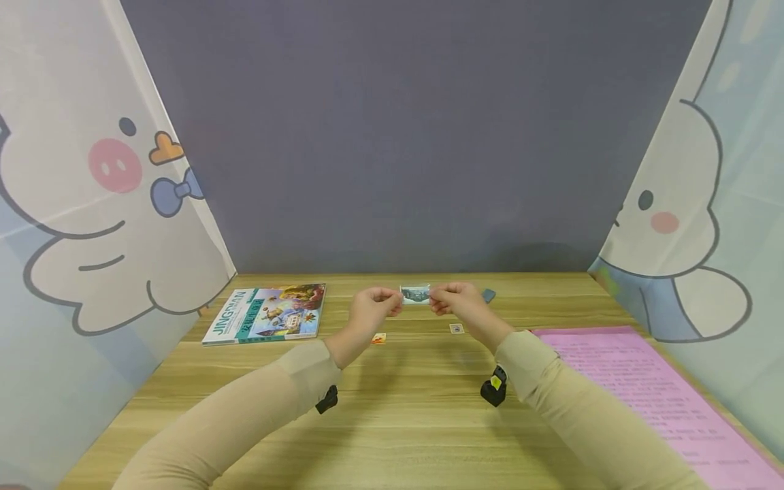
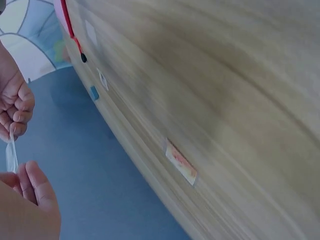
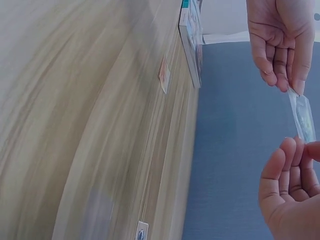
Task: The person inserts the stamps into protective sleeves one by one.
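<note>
Green-grey and small, a picture card (image 1: 416,295) is held up above the worktop (image 1: 404,429), its opposite ends pinched by the left hand (image 1: 371,309) and right hand (image 1: 463,305). Handling looks midway: the card is lifted, not yet laid down. Nearer the wearer than the card, an orange stamp-like piece (image 1: 379,338) lies to its left, a pale one (image 1: 456,329) to its right. Farther out from the card: a colourful book (image 1: 260,314) left, a pink sheet (image 1: 649,388) right.
</note>
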`<move>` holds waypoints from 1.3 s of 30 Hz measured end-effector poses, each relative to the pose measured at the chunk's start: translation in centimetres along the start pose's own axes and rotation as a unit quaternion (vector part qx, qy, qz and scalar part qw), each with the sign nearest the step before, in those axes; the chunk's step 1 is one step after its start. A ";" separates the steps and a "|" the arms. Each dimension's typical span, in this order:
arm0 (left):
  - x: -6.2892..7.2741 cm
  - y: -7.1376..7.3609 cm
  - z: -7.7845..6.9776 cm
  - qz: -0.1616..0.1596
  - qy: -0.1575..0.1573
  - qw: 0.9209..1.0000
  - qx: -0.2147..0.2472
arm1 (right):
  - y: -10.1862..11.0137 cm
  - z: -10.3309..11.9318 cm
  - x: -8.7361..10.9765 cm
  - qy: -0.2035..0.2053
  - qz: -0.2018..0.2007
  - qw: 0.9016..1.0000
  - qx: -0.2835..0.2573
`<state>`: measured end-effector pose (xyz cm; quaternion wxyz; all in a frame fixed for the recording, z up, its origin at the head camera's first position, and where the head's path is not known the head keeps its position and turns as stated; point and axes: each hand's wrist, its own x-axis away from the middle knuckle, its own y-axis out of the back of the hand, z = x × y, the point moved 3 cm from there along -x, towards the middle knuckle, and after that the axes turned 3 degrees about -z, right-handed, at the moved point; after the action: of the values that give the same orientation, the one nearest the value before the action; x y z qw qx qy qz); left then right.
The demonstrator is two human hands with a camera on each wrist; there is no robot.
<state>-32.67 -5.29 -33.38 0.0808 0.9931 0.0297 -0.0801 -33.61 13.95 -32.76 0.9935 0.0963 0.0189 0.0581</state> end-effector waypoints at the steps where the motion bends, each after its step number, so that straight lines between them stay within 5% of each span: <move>1: -0.1 0.0 0.0 0.000 0.003 1.000 -0.009 | 0.0 -0.1 -0.1 -0.005 0.000 1.000 -0.001; 15: -2.0 -0.4 1.1 0.041 0.081 0.992 -0.090 | -0.6 -1.9 -2.0 -0.073 -0.006 0.997 0.007; 25: -2.7 -0.6 1.9 0.050 0.099 0.981 -0.159 | -1.0 -3.6 -2.6 -0.095 -0.008 0.995 0.040; 33: -3.7 -1.3 3.4 0.034 0.151 0.976 -0.152 | -1.6 -4.7 -3.0 -0.129 -0.019 0.991 0.038; 39: -3.7 -1.6 4.6 0.053 0.147 0.974 -0.166 | -2.0 -5.6 -3.3 -0.159 -0.016 0.986 0.042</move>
<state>-37.13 -4.66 -37.53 0.2435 0.9668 0.0019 0.0770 -36.91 12.64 -38.51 0.9797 0.1460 -0.1350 0.0255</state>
